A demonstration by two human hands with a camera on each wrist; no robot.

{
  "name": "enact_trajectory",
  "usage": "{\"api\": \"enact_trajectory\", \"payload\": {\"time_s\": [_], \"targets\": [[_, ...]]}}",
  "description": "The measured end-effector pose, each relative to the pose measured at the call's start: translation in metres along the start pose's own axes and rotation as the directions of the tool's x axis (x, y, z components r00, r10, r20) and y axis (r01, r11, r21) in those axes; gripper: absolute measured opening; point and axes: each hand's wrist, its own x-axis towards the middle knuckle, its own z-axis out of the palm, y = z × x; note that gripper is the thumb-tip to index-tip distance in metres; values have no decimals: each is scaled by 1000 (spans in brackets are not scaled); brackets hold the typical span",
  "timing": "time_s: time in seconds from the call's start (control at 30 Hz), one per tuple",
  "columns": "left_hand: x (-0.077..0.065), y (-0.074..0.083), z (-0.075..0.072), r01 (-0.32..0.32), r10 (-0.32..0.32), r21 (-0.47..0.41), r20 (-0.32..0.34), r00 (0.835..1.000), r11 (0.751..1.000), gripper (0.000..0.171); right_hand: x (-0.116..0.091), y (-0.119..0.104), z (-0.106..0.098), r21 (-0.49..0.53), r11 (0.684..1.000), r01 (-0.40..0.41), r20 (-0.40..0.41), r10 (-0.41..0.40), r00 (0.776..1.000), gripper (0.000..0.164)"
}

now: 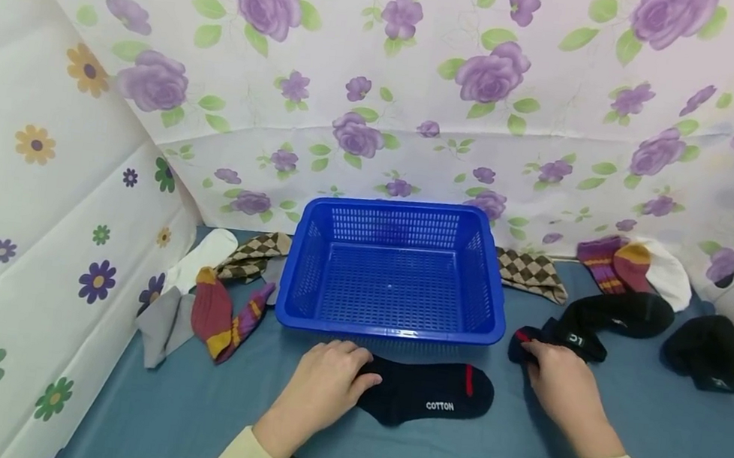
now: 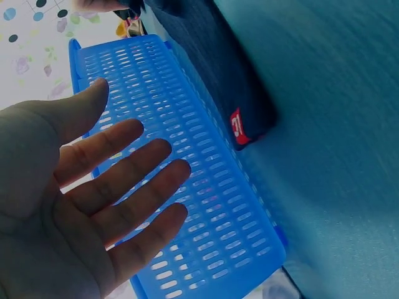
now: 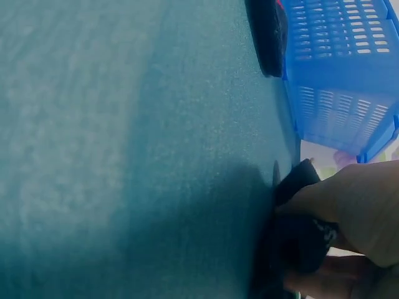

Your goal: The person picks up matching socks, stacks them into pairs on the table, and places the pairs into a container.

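A dark navy sock (image 1: pixel 417 386) with a red stripe and the word COTTON lies flat in front of the blue basket (image 1: pixel 389 332). My left hand (image 1: pixel 330 376) is over its left end; in the left wrist view the fingers (image 2: pixel 134 202) are extended and spread, with nothing held. To the right of the basket, my right hand (image 1: pixel 563 384) pinches another dark sock (image 1: pixel 520 345) with a red stripe. The right wrist view shows dark fabric (image 3: pixel 305 240) with white lettering at those fingers. A black sock (image 1: pixel 588 343) with white letters lies right beside that hand.
Left of the basket lie white (image 1: pixel 203 259), checked (image 1: pixel 258 254), grey (image 1: pixel 159 326) and maroon-and-yellow socks (image 1: pixel 211 309). On the right are a checked sock (image 1: pixel 532 273), a striped sock (image 1: pixel 598 259), a white sock (image 1: pixel 664 274) and black socks (image 1: pixel 707 347). Flowered sheets (image 1: pixel 418 76) wall the table.
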Motion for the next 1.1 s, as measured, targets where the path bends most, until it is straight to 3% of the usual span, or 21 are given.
{"api": "enact_trajectory", "payload": {"time_s": [0.17,0.33,0.4,0.6,0.87,1.1], "targets": [[0,2,-3,1,0,-22,19,1000,1000,32,-1,-4,-11,79,996,-31,-56,35,998,25],[1,5,-7,-25,24,-45,-3,1000,999,27,-1,-10,-25,153,988,14,-222,21,975,29],[2,6,-8,-45,43,-54,-34,998,997,22,-2,-13,-30,180,981,68,-309,-9,951,31],[3,9,-11,-124,110,-79,-162,981,989,12,1,-23,-47,214,957,197,-525,-58,849,36],[8,12,-17,-163,137,-94,-233,963,982,12,2,-46,-67,287,912,292,-636,-47,770,41],[18,19,-22,-137,102,-109,-281,954,984,25,-5,-78,-78,325,827,459,-681,-132,720,40]]}}
